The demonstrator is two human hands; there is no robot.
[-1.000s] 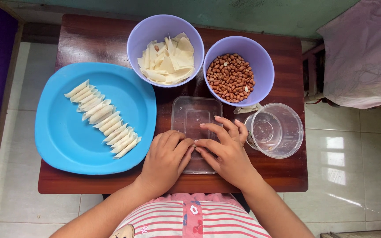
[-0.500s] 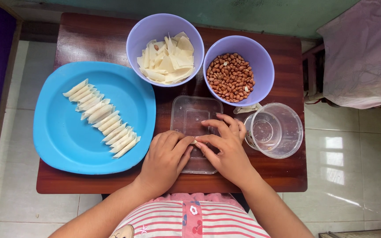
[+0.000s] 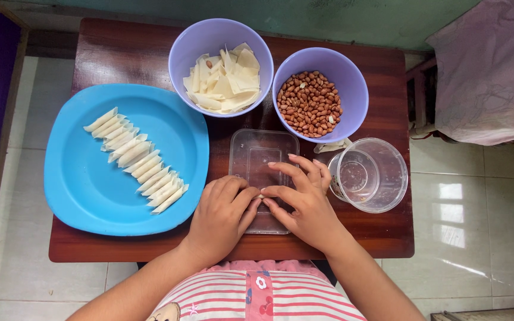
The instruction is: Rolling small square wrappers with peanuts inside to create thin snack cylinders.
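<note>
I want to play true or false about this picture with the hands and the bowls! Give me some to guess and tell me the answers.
1. The rolled wrappers lie in a row on a blue plate. True.
2. The peanuts sit in a red bowl. False: their bowl is purple.
3. Both hands, left hand and right hand, meet over a clear flat tray. True.
4. The clear round cup is full of peanuts. False: no peanuts are in it.
5. The flat wrappers are in the bowl beside the peanuts. True.
</note>
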